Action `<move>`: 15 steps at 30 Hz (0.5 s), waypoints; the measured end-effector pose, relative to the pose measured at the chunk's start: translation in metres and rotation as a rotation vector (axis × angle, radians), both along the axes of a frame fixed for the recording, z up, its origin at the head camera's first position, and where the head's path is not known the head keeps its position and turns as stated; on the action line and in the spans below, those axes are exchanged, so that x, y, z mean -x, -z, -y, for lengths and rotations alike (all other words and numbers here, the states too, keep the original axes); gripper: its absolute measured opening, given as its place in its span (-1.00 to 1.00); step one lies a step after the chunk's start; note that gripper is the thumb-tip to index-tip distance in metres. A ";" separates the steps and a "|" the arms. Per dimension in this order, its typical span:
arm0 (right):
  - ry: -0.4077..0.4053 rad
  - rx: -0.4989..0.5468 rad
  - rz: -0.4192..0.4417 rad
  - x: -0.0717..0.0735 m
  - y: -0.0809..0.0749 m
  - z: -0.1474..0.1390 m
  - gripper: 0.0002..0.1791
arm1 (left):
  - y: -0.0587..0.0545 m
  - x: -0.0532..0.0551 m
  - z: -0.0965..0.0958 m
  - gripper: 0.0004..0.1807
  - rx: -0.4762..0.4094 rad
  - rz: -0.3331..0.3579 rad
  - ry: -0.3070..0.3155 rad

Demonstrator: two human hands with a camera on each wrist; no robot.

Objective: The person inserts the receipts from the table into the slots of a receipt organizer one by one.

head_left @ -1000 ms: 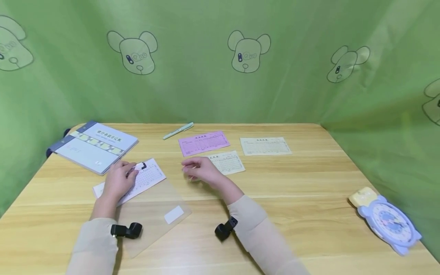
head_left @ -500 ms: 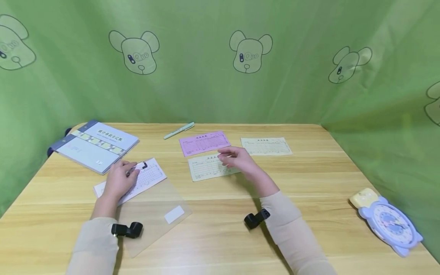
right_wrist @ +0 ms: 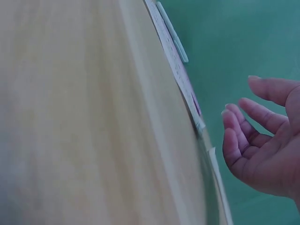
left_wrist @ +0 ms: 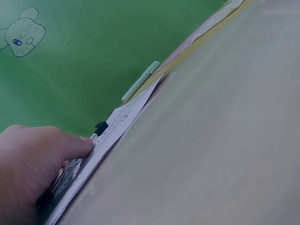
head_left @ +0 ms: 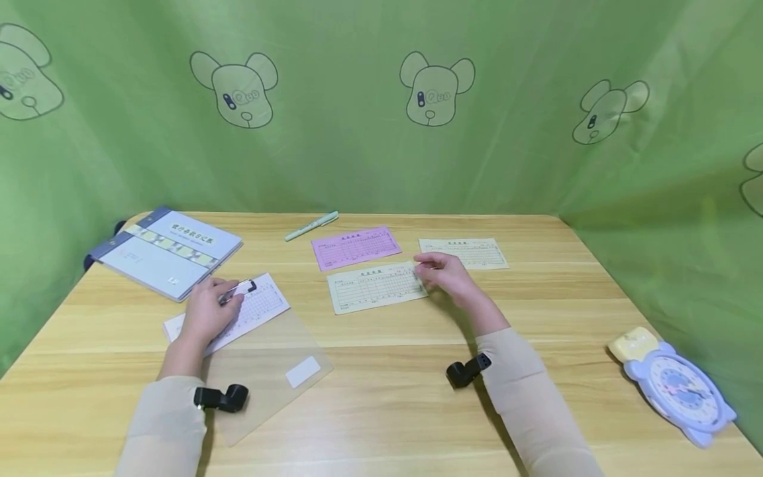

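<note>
In the head view, a see-through clipboard [head_left: 262, 384] with a white label lies at the left front. A white printed form [head_left: 256, 308] lies at its upper end. My left hand [head_left: 208, 308] holds the metal clip [head_left: 241, 288] there; in the left wrist view its thumb [left_wrist: 77, 146] presses on the clip, other fingers mostly hidden. My right hand [head_left: 447, 275], fingers loosely bent and holding nothing, hovers by the right end of a pale green form [head_left: 375, 288]. In the right wrist view the right hand [right_wrist: 267, 140] is apart from the papers.
A pink form [head_left: 356, 248] and a second pale form [head_left: 467, 254] lie farther back. Behind them is a light green pen [head_left: 311, 226]. A blue-and-white account book [head_left: 169, 252] lies at the left, a toy clock [head_left: 682, 391] at the right edge. A green curtain [head_left: 340, 165] surrounds the table.
My right hand has moved right across the pale green form to its right end, uncovering it. My left hand stays on the clip.
</note>
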State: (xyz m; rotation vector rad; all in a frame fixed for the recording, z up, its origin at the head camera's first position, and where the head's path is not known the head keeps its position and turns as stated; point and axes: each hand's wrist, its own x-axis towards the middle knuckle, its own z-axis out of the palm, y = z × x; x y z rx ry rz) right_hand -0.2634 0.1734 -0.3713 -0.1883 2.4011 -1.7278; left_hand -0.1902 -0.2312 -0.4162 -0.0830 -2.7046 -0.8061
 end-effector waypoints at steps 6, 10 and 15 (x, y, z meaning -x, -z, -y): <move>0.028 -0.066 0.048 0.006 0.010 -0.002 -0.57 | 0.001 0.001 0.000 -0.63 -0.010 0.007 -0.004; 0.039 -0.119 0.019 0.007 0.020 0.000 -0.58 | 0.001 0.001 0.001 -0.63 -0.020 0.003 0.002; 0.024 -0.165 -0.068 0.004 0.026 0.006 -0.56 | 0.001 0.002 0.001 -0.63 -0.024 0.001 0.005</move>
